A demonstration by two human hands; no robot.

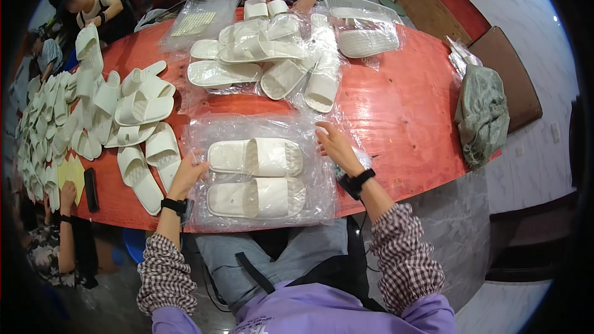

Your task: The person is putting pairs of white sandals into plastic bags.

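A pair of white slippers lies side by side on a stack of clear plastic bags at the table's near edge, directly before me. My left hand is at the left side of the bags, its fingers closed on the plastic beside the upper slipper's toe end. At the upper right corner of the bags is my right hand, fingers slightly apart and lying against the plastic. It seems to hold nothing. Beyond the bags lies a heap of white slippers, some of them on or in clear plastic.
More slippers crowd the red table on the left, with a large pile beyond them. A grey-green sack sits at the right edge. Across the table, a person's hands touch slippers; another hand rests on yellow paper at left.
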